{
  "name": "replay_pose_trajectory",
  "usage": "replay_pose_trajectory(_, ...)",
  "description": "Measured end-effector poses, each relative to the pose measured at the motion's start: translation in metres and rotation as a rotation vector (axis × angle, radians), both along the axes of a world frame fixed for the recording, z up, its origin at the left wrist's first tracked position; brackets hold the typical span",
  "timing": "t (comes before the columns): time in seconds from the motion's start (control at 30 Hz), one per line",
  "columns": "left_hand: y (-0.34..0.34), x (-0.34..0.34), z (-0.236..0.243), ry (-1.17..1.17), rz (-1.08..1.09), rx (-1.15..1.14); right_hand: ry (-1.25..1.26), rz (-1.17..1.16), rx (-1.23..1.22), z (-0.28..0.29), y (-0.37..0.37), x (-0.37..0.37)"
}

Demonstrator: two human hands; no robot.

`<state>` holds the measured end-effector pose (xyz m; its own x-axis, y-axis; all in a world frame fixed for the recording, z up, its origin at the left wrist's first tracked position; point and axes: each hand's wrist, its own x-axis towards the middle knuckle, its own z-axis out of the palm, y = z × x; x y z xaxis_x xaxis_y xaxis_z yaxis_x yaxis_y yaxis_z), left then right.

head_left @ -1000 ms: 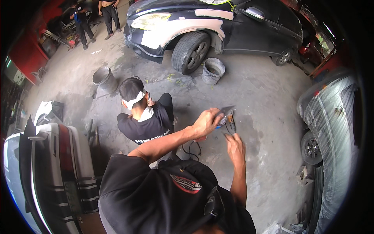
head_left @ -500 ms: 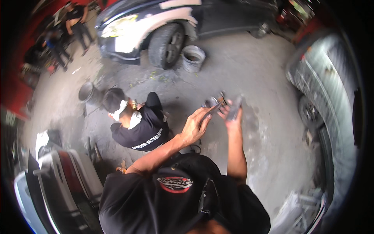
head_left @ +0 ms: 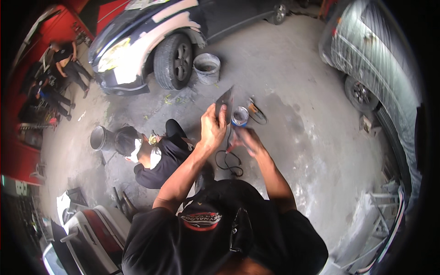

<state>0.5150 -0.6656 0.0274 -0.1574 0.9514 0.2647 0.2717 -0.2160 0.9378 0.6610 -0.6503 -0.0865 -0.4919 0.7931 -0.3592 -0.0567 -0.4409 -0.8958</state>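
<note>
My left hand (head_left: 213, 126) grips a thin, flat, dark spreader plate (head_left: 224, 104), its pointed end up and away from me. My right hand (head_left: 251, 141) is closed and smeared by motion, just right of and nearer than the left. In it lies a flat grey plate (head_left: 242, 137), blurred, its kind unclear. Beyond the right hand an open can (head_left: 239, 116) with a blue side and grey rim stands on the floor. Beside the can lies a corded tool (head_left: 255, 110), orange-brown in part.
A person in black (head_left: 158, 162) crouches at my left, near a grey bucket (head_left: 101, 138). Ahead stands a dark car (head_left: 123, 50) with pale patches, a second bucket (head_left: 206, 69) by its wheel. A plastic-covered vehicle (head_left: 362, 46) is at right; a black cable (head_left: 229, 165) lies ahead.
The left hand has turned its spreader plate upward. My right hand has come down and left, nearer my body, with its plate. The view has shifted, too.
</note>
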Motion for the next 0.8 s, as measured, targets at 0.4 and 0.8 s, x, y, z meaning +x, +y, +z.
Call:
replay_pose_trajectory(0.4, -0.038, 0.036, -0.057, 0.521, -0.346, 0.300, 0.666, -0.440, -0.233, -0.020, 0.013, 0.007)
replay_pose_trajectory(0.8, 0.012, -0.012, -0.012, 0.364, -0.164, -0.114, 0.360, -0.407, -0.208, 0.011, -0.018, 0.032)
